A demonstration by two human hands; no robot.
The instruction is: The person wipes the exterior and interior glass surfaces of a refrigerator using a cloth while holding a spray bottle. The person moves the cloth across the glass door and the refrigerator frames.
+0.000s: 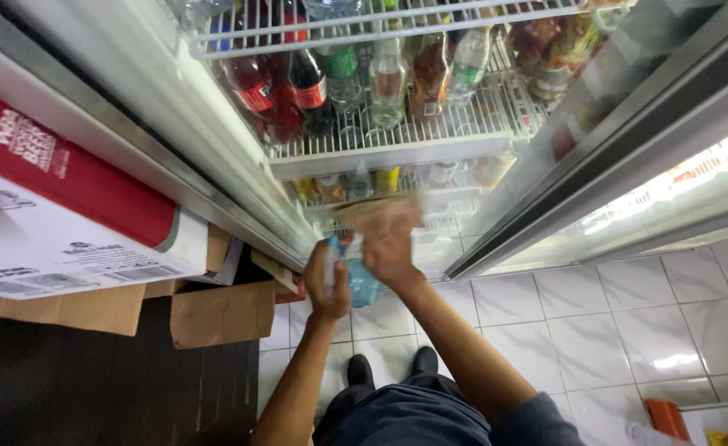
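Place: in front of an open fridge point(397, 107), the person stood on a white tiled floor point(628, 330) and looked down.
Left hand: the left hand point(327, 281) was closed around a clear bottle point(333, 260), which stood nearly upright in the grip, low before the fridge.
Right hand: the right hand point(389, 244) was blurred; its fingers were bent over a blue-tinted bottle point(362, 282) and it seemed to hold this one, just beside the left hand.
Bottles in hand: both were below the bottom shelf point(380, 206), above the floor, near each other; I could not tell whether they touched.
Shelves: the upper wire shelf point(397, 136) carried upright bottles, with red, green and brown labels or content.
Door: the glass door point(595, 124) was swung open at the right.
Left side: a red and white carton point(66, 206) lay over brown boxes point(215, 310).
Below: dark shoes point(389, 367) stood on the tiles.
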